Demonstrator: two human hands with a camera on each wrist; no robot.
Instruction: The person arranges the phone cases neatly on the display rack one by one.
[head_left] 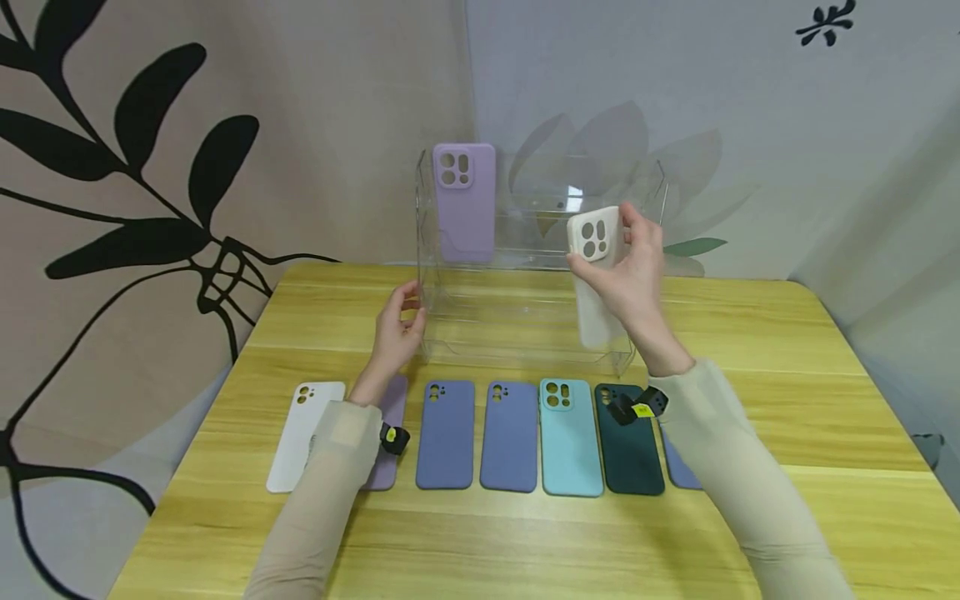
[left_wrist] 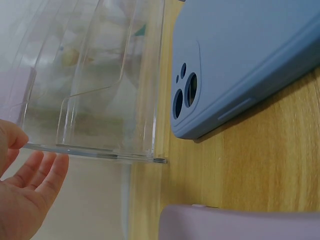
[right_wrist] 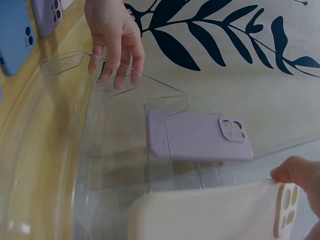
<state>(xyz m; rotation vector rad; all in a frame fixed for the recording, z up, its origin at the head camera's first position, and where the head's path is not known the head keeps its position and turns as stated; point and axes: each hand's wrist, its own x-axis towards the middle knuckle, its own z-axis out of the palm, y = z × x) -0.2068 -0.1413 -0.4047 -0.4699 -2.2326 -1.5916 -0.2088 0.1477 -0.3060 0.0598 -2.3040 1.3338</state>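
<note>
My right hand (head_left: pixel 637 267) grips a white phone case (head_left: pixel 597 308) by its camera end, thumb on one edge and fingers on the other. The case hangs upright at the right part of a clear acrylic display stand (head_left: pixel 517 315). On the stand's upper tier at the left leans a lilac phone case (head_left: pixel 467 212), also visible in the right wrist view. My left hand (head_left: pixel 397 329) touches the stand's left side panel, its fingertips (left_wrist: pixel 61 162) resting against the outer face with the fingers lightly bent.
A row of phone cases lies in front of the stand: a white case (head_left: pixel 300 442), a purple case (head_left: pixel 390 408), two blue cases, a turquoise case (head_left: pixel 572 446), a dark green case (head_left: pixel 632 454) and a partly covered blue case (head_left: pixel 678 465). Behind the wooden table (head_left: pixel 480 550) rises a patterned wall.
</note>
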